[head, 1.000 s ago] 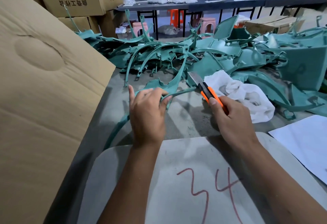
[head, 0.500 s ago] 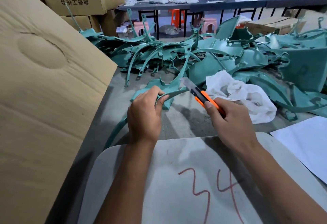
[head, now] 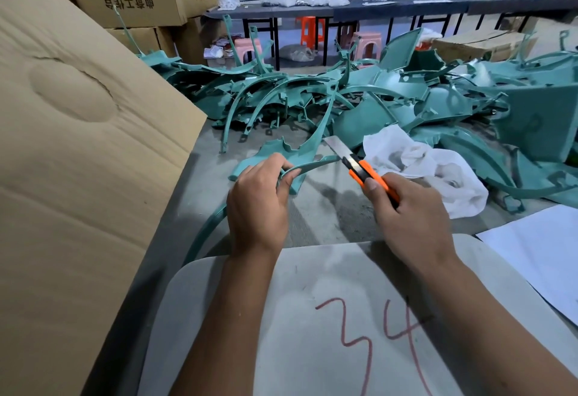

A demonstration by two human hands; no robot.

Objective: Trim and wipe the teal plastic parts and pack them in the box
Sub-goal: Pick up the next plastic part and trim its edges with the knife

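Where left hand [head: 258, 205] grips: teal part [head: 308, 166].

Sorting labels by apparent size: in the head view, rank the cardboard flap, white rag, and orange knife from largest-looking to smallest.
1. cardboard flap, though its nearness to the camera inflates it
2. white rag
3. orange knife, partly hidden in the right hand

Feed's bright and evenly lit from overhead on my end, so I only get soft shadows under the left hand [head: 258, 205] and right hand [head: 413, 214] on the grey table [head: 328, 217]. Wide-angle lens bends the cardboard flap [head: 78, 151] at the left edge. The far end of the room looks slightly washed out and soft.
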